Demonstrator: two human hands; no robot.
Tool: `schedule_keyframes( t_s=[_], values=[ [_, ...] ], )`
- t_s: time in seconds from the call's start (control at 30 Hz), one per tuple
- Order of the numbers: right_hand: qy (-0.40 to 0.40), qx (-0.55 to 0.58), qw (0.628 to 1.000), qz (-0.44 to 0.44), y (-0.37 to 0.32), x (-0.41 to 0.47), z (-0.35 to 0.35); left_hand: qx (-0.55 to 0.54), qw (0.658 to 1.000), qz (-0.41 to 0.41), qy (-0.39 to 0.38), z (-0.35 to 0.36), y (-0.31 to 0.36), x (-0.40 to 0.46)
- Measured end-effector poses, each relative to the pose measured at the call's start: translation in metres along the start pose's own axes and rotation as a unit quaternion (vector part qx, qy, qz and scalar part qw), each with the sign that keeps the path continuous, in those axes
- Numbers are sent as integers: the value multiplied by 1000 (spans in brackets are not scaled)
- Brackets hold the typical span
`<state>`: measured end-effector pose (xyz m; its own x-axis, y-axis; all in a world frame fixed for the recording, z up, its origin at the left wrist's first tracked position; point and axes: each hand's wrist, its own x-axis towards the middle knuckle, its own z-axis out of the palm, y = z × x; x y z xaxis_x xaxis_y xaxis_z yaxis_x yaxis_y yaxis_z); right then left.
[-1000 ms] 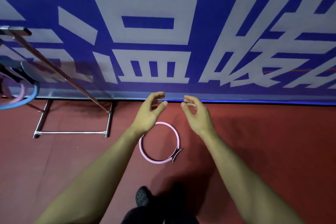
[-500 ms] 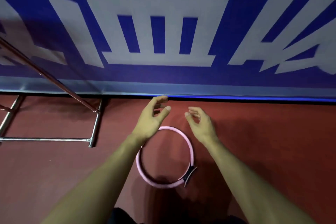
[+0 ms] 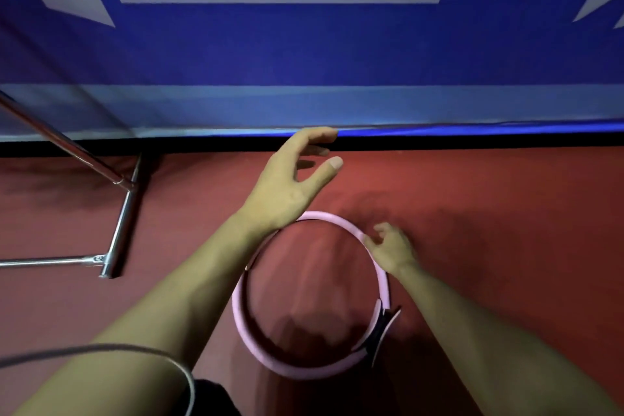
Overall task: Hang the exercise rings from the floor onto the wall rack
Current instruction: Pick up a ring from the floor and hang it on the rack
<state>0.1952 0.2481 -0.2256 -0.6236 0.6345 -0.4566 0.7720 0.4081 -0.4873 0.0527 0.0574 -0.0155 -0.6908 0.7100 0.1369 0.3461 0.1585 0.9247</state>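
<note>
Both my forearms are bare from the lower edge of the frame up to the wrists, with no sleeve showing on either. My left hand wears no glove, ring or watch, and the thumbnail is cut short. My right hand, a little blurred at centre right, is just as bare. At the bottom centre a bit of dark clothing shows.
</note>
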Motion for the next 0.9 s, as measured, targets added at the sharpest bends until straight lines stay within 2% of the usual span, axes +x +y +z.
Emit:
schedule_keyframes(
  t_s=[0.1, 0.2, 0.3, 0.4, 0.47, 0.53, 0.7, 0.9],
  values=[
    [-26, -47, 997, 50, 31, -11, 27, 13, 1000, 20, -12, -5, 7, -7],
    [-26, -36, 996, 80, 49, -27, 47, 18, 1000, 16, -17, -9, 12, -13],
    [-27, -32, 994, 97, 50, -32, 53, 20, 1000, 6, -13, -13, 15, -20],
    [-50, -91, 989, 102, 47, -32, 51, 21, 1000, 1, -8, -20, 19, -23],
    [-54, -116, 988, 85, 39, -32, 46, 22, 1000, 0, -3, -26, 22, -24],
    [-45, -96, 992, 64, 26, -33, 37, 21, 1000, 0, 1, -32, 28, -25],
    [-35, 80, 996, -3, -37, -37, 0, 27, 1000, -1, 5, -53, 61, -17],
    [-58, 88, 981, -164, -146, -84, -94, 28, 999, -8, 26, -104, 151, 0]
  ],
)
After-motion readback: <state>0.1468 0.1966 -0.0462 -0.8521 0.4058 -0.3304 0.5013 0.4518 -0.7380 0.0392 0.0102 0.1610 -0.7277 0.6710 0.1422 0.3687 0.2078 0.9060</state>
